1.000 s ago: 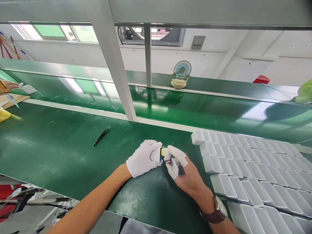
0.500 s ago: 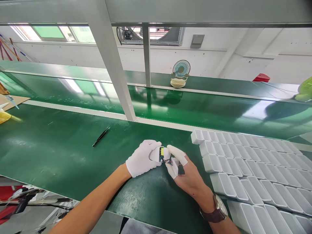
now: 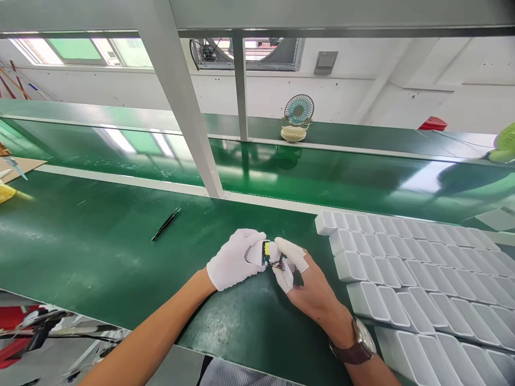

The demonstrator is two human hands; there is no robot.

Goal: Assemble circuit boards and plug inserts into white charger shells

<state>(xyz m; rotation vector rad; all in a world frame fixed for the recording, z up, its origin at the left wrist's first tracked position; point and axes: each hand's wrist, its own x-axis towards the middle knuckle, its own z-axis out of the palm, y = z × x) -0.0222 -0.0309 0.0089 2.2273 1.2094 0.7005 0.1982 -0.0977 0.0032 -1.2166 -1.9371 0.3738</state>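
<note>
In a white glove, my left hand (image 3: 230, 261) is closed around a small white plastic housing (image 3: 253, 254). From the housing's right end a dark circuit board (image 3: 265, 259) with a yellow block on it sticks out. My right hand (image 3: 311, 287), with white covers on its fingertips, pinches the board's right end, where small wires or parts show. The fingers partly hide that end, so I cannot tell exactly which piece they touch. Both hands are just above the green tabletop (image 3: 100, 236). Black tweezers (image 3: 166, 224) lie on it, left of my hands.
Rows of white rectangular cases (image 3: 402, 265) cover the table's right side, close to my right forearm. A sloping grey post (image 3: 185, 112) rises behind my hands. A small fan (image 3: 298, 111) stands on the far ledge. Something yellow (image 3: 6, 193) lies at the left edge.
The camera view has shifted very slightly. Both hands keep the same hold on the housing and circuit board, with no clear movement between them.
</note>
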